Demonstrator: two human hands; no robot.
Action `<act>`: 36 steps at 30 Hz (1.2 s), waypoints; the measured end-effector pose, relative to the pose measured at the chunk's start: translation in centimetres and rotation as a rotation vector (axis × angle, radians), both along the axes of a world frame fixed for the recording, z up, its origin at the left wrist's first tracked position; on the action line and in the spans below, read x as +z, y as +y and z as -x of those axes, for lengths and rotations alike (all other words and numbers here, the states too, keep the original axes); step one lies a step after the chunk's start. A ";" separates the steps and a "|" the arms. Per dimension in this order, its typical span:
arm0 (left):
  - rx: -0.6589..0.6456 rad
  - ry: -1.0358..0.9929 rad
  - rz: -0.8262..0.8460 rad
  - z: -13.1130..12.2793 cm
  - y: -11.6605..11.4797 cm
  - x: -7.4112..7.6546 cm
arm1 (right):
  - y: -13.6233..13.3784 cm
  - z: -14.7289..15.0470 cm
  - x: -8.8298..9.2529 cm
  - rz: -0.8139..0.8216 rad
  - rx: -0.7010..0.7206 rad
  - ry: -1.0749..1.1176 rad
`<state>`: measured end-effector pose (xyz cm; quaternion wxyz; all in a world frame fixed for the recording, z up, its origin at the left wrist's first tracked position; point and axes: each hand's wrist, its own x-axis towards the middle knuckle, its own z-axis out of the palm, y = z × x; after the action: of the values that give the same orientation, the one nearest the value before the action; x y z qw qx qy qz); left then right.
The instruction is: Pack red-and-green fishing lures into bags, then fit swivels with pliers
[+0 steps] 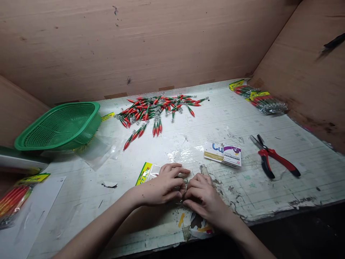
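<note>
A clear plastic lure bag [143, 174] with a yellow and green header lies on the near part of the table, mostly covered by my fingers. My left hand [168, 185] rests over it, thumb and fingers closed on its right end. Close against that, my right hand [203, 196] pinches the same end with curled fingers. A bit of shiny clear plastic shows between the two hands; whatever is inside the bag is largely hidden. Beyond them lies a loose pile of red and green fishing lures [147, 109] with wire hooks, several set apart in front.
A green basket [58, 124] stands at left beside empty plastic bags [98, 151]. To the right are a small box [223, 154] and red-handled pliers [275, 156]. Filled lure packs lie at the back right [265, 102] and far left [16, 199]. Wooden panels enclose the table.
</note>
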<state>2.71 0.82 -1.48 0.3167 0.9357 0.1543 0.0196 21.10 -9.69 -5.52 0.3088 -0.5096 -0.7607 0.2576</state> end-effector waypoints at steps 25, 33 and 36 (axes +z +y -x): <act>0.783 0.047 -0.513 -1.2 -8.7 -5.0 | 0.1 -0.5 -0.2 -0.067 -0.230 -0.017; 0.756 -0.040 -0.519 -1.8 -8.0 -4.9 | 0.1 -0.2 -0.2 -0.097 -0.262 -0.015; 0.761 -0.088 -0.600 -1.9 -8.0 -5.2 | 0.0 -0.1 -0.4 -0.113 -0.256 -0.010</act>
<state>4.56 -7.13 -6.67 0.0095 0.8611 0.4597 0.2173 21.21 -9.74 -5.88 0.3635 -0.5856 -0.7043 0.1702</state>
